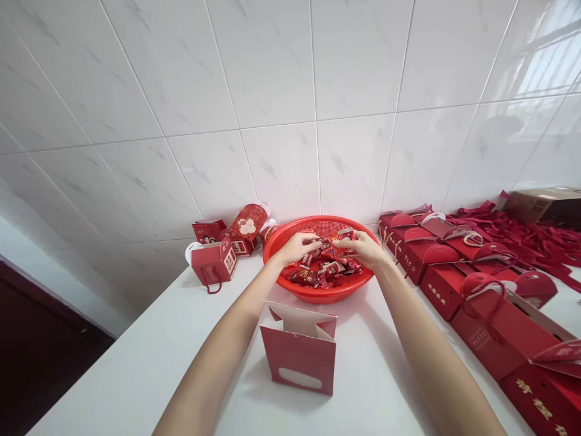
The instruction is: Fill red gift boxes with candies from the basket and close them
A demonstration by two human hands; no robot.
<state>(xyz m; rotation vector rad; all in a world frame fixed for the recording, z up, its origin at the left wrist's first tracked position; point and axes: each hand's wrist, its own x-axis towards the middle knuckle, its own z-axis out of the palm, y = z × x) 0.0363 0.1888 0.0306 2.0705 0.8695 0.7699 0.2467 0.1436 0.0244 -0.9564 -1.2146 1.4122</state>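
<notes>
Head view: red basket of wrapped sweets on a white bench, against the tiled wall. Left hand, fingers narrowed, and right hand, thumb and fingers together, meet over the sweets; whether either grips one, I cannot tell. Open red bag upright, nearer the viewer; folded boxes at right.

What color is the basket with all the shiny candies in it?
The basket is bright red, as the head view shows.
</notes>
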